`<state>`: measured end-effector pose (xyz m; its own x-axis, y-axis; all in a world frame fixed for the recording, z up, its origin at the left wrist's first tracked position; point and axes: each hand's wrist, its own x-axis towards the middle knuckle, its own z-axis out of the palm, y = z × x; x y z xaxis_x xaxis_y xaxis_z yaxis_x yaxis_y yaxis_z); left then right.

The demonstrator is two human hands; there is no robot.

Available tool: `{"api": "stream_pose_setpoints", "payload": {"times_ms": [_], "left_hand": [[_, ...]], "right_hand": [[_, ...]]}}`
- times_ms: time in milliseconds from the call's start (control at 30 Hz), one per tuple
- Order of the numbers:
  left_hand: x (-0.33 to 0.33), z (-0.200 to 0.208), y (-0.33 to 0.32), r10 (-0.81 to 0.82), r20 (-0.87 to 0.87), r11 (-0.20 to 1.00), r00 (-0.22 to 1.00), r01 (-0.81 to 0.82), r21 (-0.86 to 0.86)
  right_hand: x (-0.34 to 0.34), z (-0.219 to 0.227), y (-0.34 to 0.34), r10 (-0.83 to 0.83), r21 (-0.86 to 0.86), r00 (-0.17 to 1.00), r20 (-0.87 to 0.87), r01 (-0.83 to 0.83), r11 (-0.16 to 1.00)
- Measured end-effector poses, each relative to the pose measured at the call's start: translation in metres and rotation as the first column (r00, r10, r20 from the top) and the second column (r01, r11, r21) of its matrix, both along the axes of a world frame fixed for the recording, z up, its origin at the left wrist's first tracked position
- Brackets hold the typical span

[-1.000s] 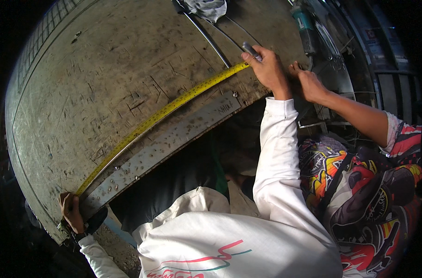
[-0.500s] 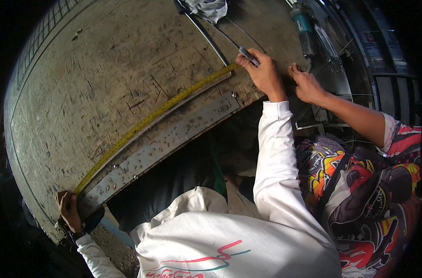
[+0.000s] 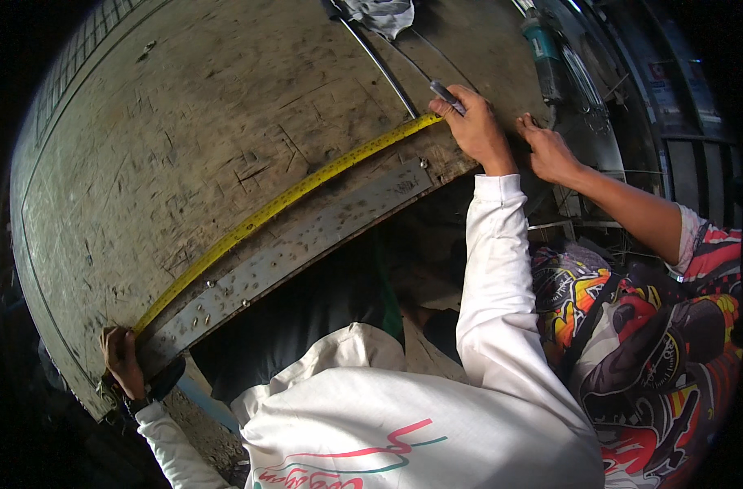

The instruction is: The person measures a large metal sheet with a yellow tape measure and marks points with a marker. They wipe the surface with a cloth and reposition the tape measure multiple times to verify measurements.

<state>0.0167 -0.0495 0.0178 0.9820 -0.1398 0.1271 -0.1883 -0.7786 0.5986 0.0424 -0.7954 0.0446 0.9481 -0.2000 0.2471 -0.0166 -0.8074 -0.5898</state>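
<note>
A yellow measuring tape [image 3: 282, 196] stretches in a slight bow across the worn workbench [image 3: 224, 106]. At its near-left end my left hand [image 3: 122, 359] is closed on the tape at the bench corner. My right hand [image 3: 479, 129] grips the other end, fingers curled, with a short grey rod-shaped tool [image 3: 446, 97] sticking out above the thumb. Whether a tape case sits inside that hand is hidden. A thin metal rod [image 3: 379, 63] lies on the bench, its near end beside the tape. Below the tape runs a grey metal strip [image 3: 306, 240] along the bench edge.
A co-worker's hand [image 3: 551, 153] rests by the bench's right side, close to my right hand. A teal power tool [image 3: 542, 49] lies at the far right. A crumpled grey cloth [image 3: 383, 15] sits at the far edge. Small metal bits [image 3: 210, 284] dot the strip.
The view has shifted slightly, moving the scene a little right. The pale strip along the tape's near edge no longer shows. Both my hands keep their hold on the tape.
</note>
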Motion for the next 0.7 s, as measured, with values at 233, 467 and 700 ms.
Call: {"api": "stream_pose_setpoints", "payload": {"times_ms": [233,467,700], "left_hand": [[0.000,0.007,-0.014,-0.029,0.038,0.999,0.999,0.028,0.031],[-0.001,0.004,-0.009,-0.020,0.029,1.000,0.999,0.019,0.010],[0.000,0.005,-0.012,-0.014,0.028,0.999,1.000,0.013,0.034]], "right_hand": [[-0.002,-0.011,0.006,-0.090,0.059,0.996,0.018,0.089,0.994],[-0.003,-0.017,0.006,-0.096,0.067,0.994,0.060,0.092,0.993],[-0.005,-0.006,0.017,-0.138,0.152,0.978,0.159,0.114,0.982]]}}
